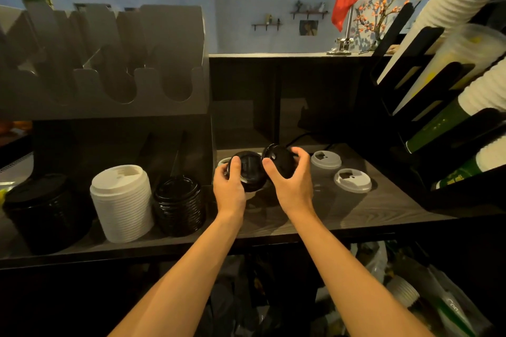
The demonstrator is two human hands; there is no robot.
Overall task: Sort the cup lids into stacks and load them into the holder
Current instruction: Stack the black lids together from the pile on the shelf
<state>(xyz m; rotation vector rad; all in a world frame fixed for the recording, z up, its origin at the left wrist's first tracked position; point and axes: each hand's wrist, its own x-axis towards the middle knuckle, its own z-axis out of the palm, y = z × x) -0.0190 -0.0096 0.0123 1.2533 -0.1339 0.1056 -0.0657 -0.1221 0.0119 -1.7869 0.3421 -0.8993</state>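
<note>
While both hands sit over the dark wood tabletop [356,216], left hand [229,186] fingers clamp one black round plastic lid [247,169], right hand [291,183] fingers clamp a second black lid [279,160] (tilted). Looks like the sorting step. Next: align rims, nest, move to small black lid stack [178,205], left.

Forearms reach far, close together; left hand [229,186] curls round a black lid [250,170], right hand [291,180] round a second lid [280,160].

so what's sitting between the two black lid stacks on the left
A tall stack of white lids stands between the large black stack and the smaller black stack, as the head view shows.
</note>
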